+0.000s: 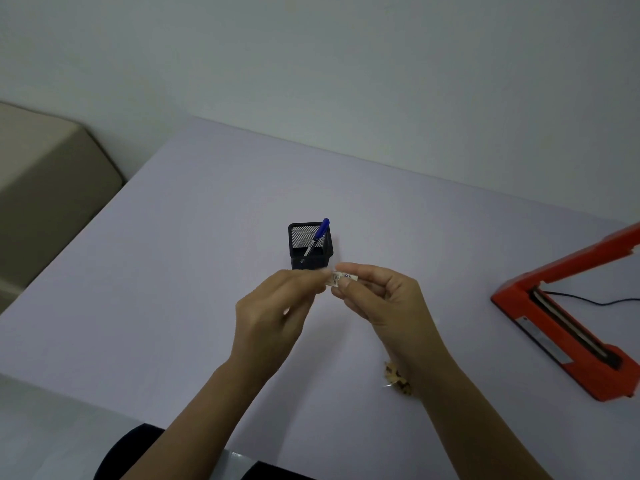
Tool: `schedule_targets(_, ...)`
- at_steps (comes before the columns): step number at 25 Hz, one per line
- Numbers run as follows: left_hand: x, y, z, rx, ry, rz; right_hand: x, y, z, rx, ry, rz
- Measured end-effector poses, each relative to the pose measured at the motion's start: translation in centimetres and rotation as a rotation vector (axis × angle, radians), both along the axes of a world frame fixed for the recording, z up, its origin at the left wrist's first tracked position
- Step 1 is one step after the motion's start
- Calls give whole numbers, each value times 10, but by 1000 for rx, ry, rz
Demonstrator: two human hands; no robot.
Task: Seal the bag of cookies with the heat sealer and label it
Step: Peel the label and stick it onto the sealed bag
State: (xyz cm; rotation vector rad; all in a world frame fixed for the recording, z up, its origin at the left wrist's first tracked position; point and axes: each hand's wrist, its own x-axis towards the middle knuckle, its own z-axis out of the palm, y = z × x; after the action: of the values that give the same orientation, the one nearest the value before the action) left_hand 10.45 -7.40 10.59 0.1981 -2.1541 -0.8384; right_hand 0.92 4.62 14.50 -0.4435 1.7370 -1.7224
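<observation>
Together we pinch a small label [343, 278] between the fingertips of our left hand [273, 313] and right hand [384, 301], above the table [173, 271] and in front of a black mesh cup [309, 252] holding 1 blue pen [319, 234]. The bag of cookies [396, 375] lies mostly hidden beneath our right forearm. At the right sits the orange heat sealer [561, 329], its arm raised.

Left hand [273, 317] and right hand [388, 303] bare to the forearms; dark garment [135, 452] at the lap
</observation>
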Motion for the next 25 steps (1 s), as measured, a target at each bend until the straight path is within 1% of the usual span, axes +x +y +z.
schedule_targets(2, -2, 3, 8, 492, -76, -23, -2, 1, -1, 14, 48, 9)
schedule_targets(3, -4, 3, 12, 705, -127, -46, -2, 1, -1, 24, 70, 13)
schedule_targets(4, -6, 1, 15, 840, -182, -60, -3, 2, -2, 33, 89, 16)
schedule_targets(7, -8, -4, 22, 1109, -328, -153, -3, 3, -4, 66, 163, 25)
schedule_targets(9, -9, -5, 26, 1321, -375, -215, -4, 4, -5, 87, 209, 29)
schedule_targets(11, -9, -5, 29, 1488, -377, -237, -5, 5, -4, 95, 231, 32)
schedule_targets(14, -11, -5, 29, 1613, -356, -234, -7, 6, -3, 94, 239, 34)
schedule_targets(20, -12, -5, 28, 1594, -347, -221, -8, 7, -3, 89, 247, 28)
schedule_targets(25, -11, -5, 29, 1616, -347, -235, -6, 6, -5, 75, 250, 31)
